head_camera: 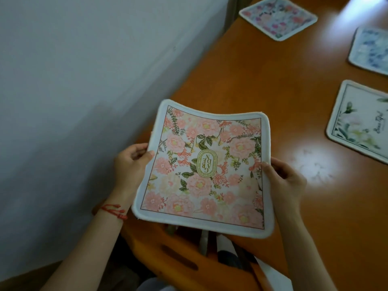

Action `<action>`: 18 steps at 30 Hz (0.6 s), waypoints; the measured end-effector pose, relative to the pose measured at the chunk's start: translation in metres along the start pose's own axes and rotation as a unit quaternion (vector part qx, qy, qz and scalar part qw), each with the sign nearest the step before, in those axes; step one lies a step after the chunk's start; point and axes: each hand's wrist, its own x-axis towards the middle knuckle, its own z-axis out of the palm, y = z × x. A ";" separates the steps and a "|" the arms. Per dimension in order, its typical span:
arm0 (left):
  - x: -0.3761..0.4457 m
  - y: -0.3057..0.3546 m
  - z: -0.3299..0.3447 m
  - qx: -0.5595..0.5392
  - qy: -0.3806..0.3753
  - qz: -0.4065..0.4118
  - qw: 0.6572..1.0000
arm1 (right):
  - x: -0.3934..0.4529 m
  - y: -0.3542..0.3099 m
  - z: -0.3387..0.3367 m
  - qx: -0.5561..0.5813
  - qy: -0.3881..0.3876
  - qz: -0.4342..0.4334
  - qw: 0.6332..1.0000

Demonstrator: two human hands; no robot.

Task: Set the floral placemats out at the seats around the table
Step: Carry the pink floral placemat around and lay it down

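The pink floral placemat (201, 171) hangs in the air over the near corner of the orange wooden surface (273, 80), sagging a little between the two hands. The left hand (131, 159) pinches its left edge, thumb on top; the right hand (283, 177) pinches the right edge the same way. Three other placemats lie flat farther along: a pink-and-purple one (278, 16), a blue one (370, 50) and a green-leafed one (359, 120). To place this one well, I would lower it level, square with the surface's edge, spaced like its neighbours, then smooth out the bow
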 end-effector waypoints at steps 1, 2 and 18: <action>0.011 -0.001 0.005 0.005 -0.016 0.001 1.000 | 0.001 0.003 0.002 -0.003 0.012 0.009 1.000; 0.021 -0.002 0.010 0.011 -0.031 0.003 0.999 | 0.002 0.005 0.004 -0.004 0.024 0.019 1.000; 0.118 -0.031 0.092 0.090 -0.196 0.016 0.976 | 0.035 0.058 0.033 -0.023 0.170 0.118 0.978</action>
